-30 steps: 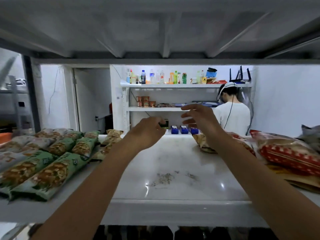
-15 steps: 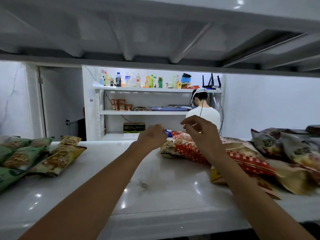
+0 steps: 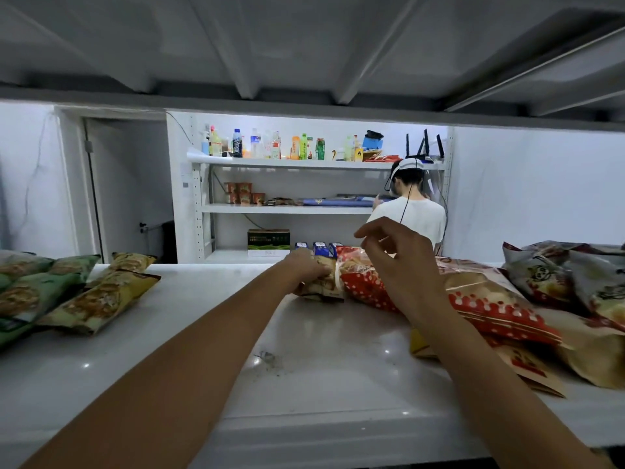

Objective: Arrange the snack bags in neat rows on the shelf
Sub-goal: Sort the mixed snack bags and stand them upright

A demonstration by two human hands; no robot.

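My left hand (image 3: 304,267) grips the end of a small tan snack bag (image 3: 323,286) near the back middle of the white shelf (image 3: 203,350). Beside it lies a red dotted snack bag (image 3: 473,302), on top of a loose pile. My right hand (image 3: 399,262) hovers just above the red bag with fingers curled and holds nothing. Green snack bags (image 3: 30,292) and yellow snack bags (image 3: 105,299) lie in rows at the left. Grey patterned bags (image 3: 554,275) are heaped at the far right.
The shelf above (image 3: 304,45) hangs low overhead. A patch of crumbs (image 3: 270,360) marks the shelf's bare middle. Behind, a person in a white shirt (image 3: 412,214) stands at another rack with bottles (image 3: 270,147), cups and a green box (image 3: 269,240).
My view swung right, so the green rows slid left and the right pile came into view. My left hand reached forward and took hold of the tan bag. The right hand rose slightly.
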